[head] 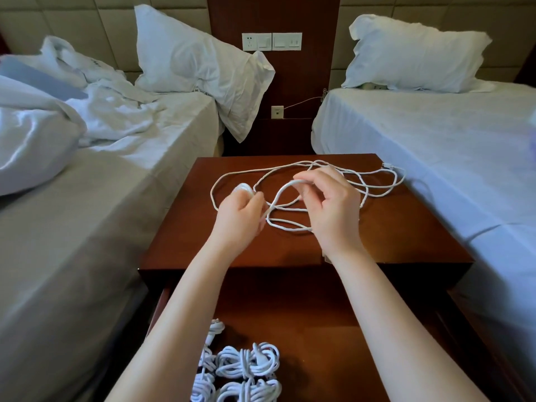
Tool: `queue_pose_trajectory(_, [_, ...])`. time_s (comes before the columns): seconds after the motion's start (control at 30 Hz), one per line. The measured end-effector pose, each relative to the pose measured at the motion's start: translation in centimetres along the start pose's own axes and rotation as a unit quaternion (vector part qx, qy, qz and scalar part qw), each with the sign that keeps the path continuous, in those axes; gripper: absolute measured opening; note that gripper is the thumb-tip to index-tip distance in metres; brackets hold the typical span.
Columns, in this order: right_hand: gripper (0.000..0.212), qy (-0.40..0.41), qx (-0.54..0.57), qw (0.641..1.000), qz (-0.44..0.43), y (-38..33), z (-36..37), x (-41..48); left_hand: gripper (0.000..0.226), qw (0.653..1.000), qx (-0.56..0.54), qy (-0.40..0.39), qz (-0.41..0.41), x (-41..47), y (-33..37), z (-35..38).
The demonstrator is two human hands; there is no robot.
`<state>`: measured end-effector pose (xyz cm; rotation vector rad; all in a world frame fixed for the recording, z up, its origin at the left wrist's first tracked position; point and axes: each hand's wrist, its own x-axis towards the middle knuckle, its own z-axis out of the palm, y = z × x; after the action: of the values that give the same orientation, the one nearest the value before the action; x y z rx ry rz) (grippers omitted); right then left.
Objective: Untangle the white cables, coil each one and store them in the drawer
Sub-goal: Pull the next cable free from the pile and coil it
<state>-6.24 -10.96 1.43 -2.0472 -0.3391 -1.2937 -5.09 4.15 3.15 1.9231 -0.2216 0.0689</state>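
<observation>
A long white cable [374, 190] lies in loose loops across the top of the dark wooden nightstand [406, 227], its plug end near the right back corner. My left hand [240, 219] grips a small coil of this cable, which shows white above the fingers. My right hand [327, 204] pinches a raised loop of the same cable between thumb and fingers. Below my forearms the drawer [319, 329] stands pulled out, and several coiled white cables [246, 364] lie bundled at its left front.
A bed with rumpled white bedding [72, 134] flanks the nightstand on the left, and a made bed [435, 140] on the right. Wall sockets and switches [271, 41] sit on the wooden panel behind. A thin wire runs from a lower socket [277, 111] toward the right bed.
</observation>
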Motion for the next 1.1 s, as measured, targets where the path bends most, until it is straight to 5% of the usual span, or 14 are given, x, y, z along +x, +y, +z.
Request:
queue_pose_trajectory(0.17, [0.019, -0.014, 0.02, 1.0, -0.014, 0.4, -0.7, 0.7, 0.05, 0.946, -0.167, -0.279, 0.006, -1.0, 0.6, 0.0])
queue_pose_trajectory(0.4, [0.026, -0.093, 0.114, 0.989, 0.031, 0.0, -0.6, 0.6, 0.036, 0.878, -0.226, -0.422, 0.014, -1.4, 1.2, -0.8])
queue_pose_trajectory(0.6, [0.03, -0.195, 0.177, 0.96, 0.096, -1.1, 0.4, -0.2, 0.034, 0.836, -0.264, -0.481, -0.017, -1.7, 2.0, -1.5])
queue_pose_trajectory(0.77, [0.021, -0.134, 0.114, 0.978, 0.112, -0.7, 0.4, -0.3, 0.027, 0.866, -0.225, -0.446, 0.027, -1.6, 1.9, -1.9])
queue_pose_trajectory(0.93, [0.031, -0.07, 0.112, 0.986, 0.099, -0.6, 1.0, -0.6, 0.018, 0.825, -0.192, -0.529, 0.053, -1.7, 1.8, -2.6])
queue_pose_trajectory(1.07, [0.013, -0.187, 0.133, 0.956, 0.183, -0.2, 3.2, -2.0, 0.015, 0.774, -0.298, -0.55, 0.094, -1.7, 2.1, -3.1])
queue_pose_trajectory(1.1, [0.025, -0.218, 0.108, 0.953, 0.179, -0.3, 3.4, -2.4, 0.017, 0.771, -0.323, -0.538, 0.103, -1.6, 2.1, -3.2])
